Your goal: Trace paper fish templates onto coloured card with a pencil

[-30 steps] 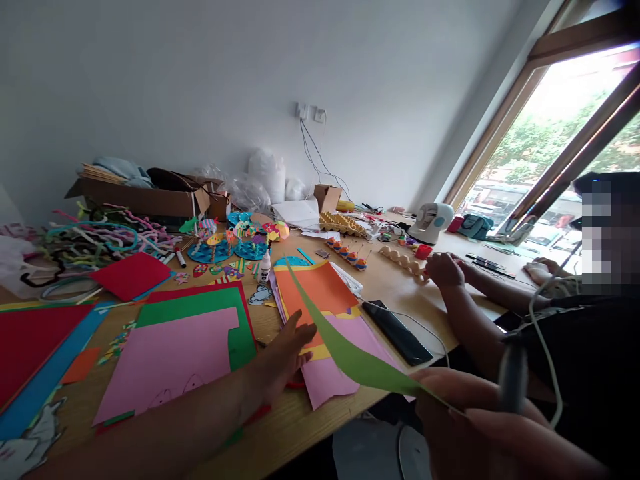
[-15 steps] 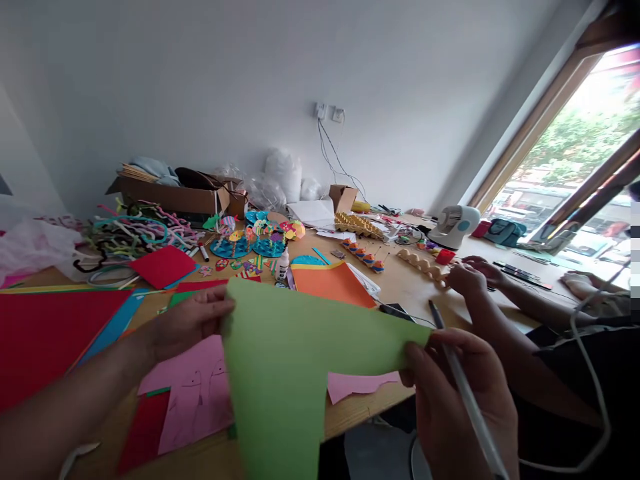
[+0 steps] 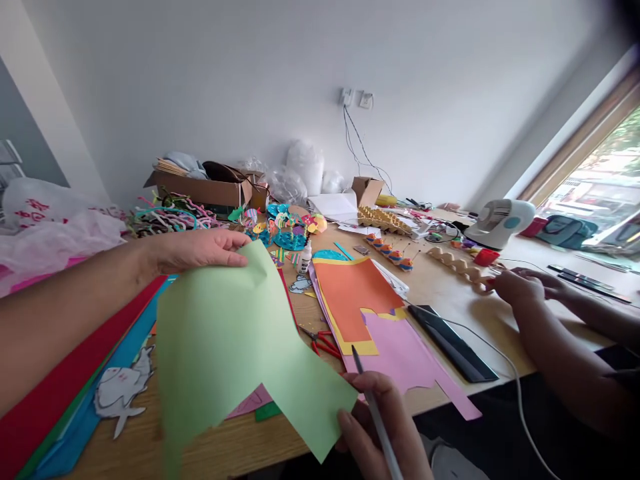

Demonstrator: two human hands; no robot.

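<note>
my left hand (image 3: 200, 252) and right hand (image 3: 401, 432) are pinching the green paper (image 3: 225, 333); since my right is also gripping a pen (image 3: 374, 413), shifting fingers could be creasing or marking it.

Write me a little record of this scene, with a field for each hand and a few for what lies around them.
Left hand: left hand grips the top edge of the green paper
Right hand: right hand pinches a lower corner of it and also holds a pen
Paper state: raised, bent, with a notch in its lower edge
Beside it, right: orange paper, red-handled tool
Beside it, left: fish cutout
Farther back: small white bottle
Far right: another person's hands
</note>
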